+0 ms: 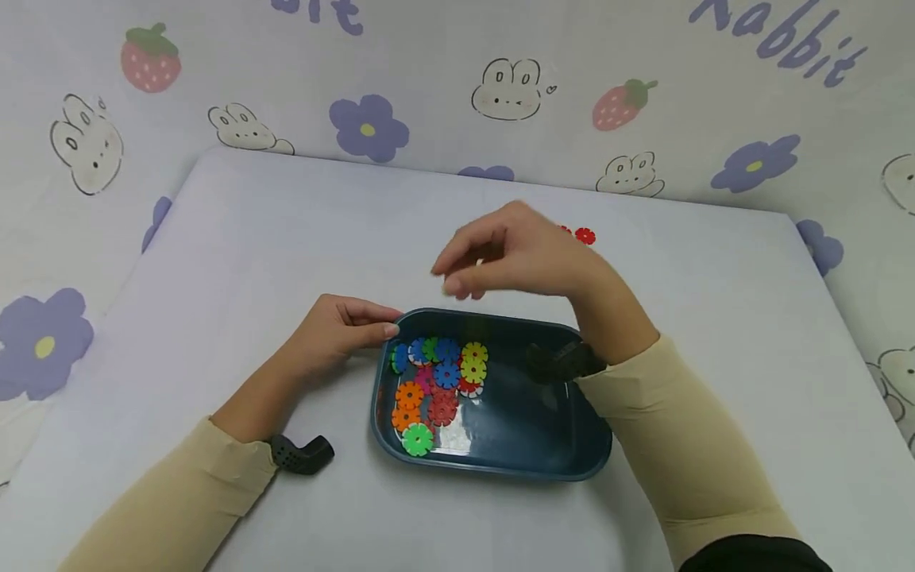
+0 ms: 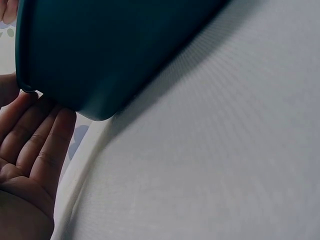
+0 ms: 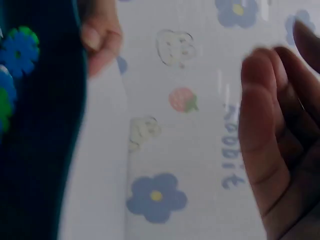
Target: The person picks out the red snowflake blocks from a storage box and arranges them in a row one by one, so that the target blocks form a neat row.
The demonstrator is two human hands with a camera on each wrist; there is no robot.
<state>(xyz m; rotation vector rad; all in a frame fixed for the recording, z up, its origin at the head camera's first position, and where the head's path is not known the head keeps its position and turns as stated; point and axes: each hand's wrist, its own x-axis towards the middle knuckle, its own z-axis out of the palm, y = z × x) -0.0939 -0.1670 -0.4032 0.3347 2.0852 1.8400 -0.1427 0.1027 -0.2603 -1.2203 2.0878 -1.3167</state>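
Observation:
A dark teal plastic tray [image 1: 507, 425] stands on the white-covered table. Several flower-shaped plastic discs lie in its left half, among them an orange disc [image 1: 410, 395], a light green disc [image 1: 418, 438] and a yellow disc [image 1: 473, 369]. My left hand [image 1: 339, 330] pinches the tray's far left corner, thumb at the rim and fingers against the outer wall, as the left wrist view [image 2: 32, 145] also shows. Over the far rim hovers my right hand [image 1: 511, 254], its fingers loosely bent and nothing visible between them. In the right wrist view those fingers [image 3: 260, 100] are apart from the tray.
Behind my right wrist, a red flower disc [image 1: 585, 236] lies on the far part of the table, with another partly hidden beside it. A patterned cloth [image 1: 422, 71] with rabbits, strawberries and flowers hangs behind the table. Black wrist cameras [image 1: 303, 455] are strapped at both sleeves.

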